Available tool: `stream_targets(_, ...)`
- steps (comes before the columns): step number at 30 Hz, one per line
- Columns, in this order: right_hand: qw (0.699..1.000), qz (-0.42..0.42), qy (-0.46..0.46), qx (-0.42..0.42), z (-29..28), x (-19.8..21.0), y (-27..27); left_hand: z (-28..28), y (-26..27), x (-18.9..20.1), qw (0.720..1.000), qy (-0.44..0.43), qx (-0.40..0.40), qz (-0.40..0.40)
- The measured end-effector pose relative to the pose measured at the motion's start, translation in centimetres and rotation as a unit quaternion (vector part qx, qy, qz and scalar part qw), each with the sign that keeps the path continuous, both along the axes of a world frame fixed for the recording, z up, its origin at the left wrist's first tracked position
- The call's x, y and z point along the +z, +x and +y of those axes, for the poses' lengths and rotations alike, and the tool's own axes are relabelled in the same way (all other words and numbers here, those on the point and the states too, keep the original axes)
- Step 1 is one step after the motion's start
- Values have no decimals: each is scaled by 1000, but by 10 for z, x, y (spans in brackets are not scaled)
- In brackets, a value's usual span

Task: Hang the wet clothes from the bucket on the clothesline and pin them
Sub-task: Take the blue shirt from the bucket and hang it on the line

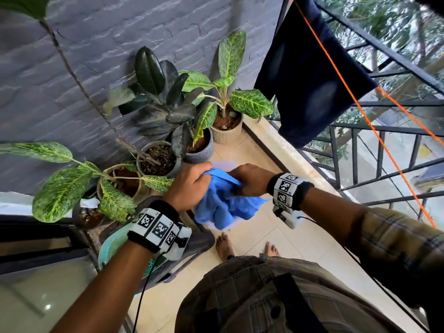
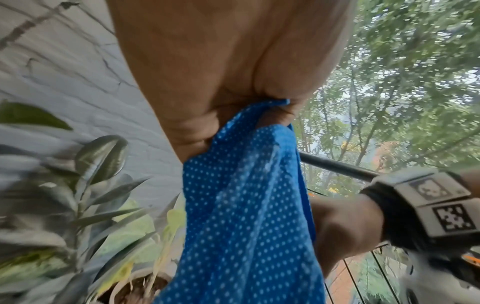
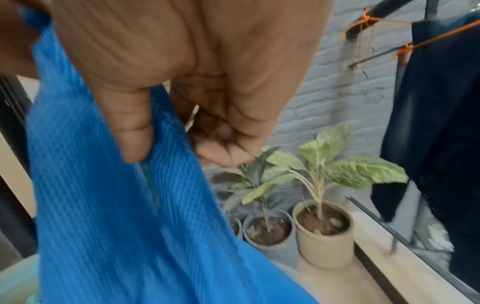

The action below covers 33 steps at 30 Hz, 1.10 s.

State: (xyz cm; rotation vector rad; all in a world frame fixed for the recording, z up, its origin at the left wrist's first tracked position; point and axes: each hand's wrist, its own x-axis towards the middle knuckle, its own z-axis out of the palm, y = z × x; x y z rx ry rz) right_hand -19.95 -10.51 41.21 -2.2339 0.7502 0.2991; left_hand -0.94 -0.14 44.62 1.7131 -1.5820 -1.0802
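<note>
Both hands hold one blue cloth (image 1: 222,203) in front of the person's body, above the tiled balcony floor (image 1: 283,239). The left hand (image 1: 189,186) is closed in a fist around one bunched upper part of the cloth. The right hand (image 1: 252,180) pinches another upper part, with the thumb pressing the fabric against curled fingers, as the right wrist view shows. The cloth is well apart from the orange clothesline (image 1: 355,102), which runs along the railing (image 1: 384,131) on the right, where a dark garment (image 1: 310,75) already hangs.

What could go wrong, in my judgement: the cloth is crumpled between the two hands and not spread, so if it goes over the line like this, it may hang doubled and dry badly. The wet fabric may also slip from the right hand's small pinch and fall on the floor. The free space on the line beside the dark garment looks limited, so the two pieces may overlap. No clothespin is visible in these views.

The cloth has no clear long axis now. Its upper edge goes roughly from hand to hand, left to right, and the rest hangs down in loose folds toward the floor.
</note>
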Motion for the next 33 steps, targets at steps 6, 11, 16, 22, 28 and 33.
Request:
stream_targets(6, 986, 7, 104, -126, 7, -28, -11, 0, -2, 19, 999, -17, 20, -28)
stream_targets(11, 981, -9, 106, -161, -3, -29, -20, 11, 30, 9, 982, -11, 7, -190)
stream_targets(16, 990, -58, 70, -103, -20, 3, -24, 26, 53, -18, 959, 102, -59, -256)
stream_targets(22, 997, -61, 48, 8, -30, 46, -2, 26, 29, -23, 948, 162, -132, -240)
stream_targets(28, 990, 27, -139, -19, -39, 59, -10, 20, 27, -22, 978, 156, -94, -101)
stream_targets(33, 990, 75, -102, -67, -33, 33, -27, 11, 41, -17, 994, 99, -41, 16)
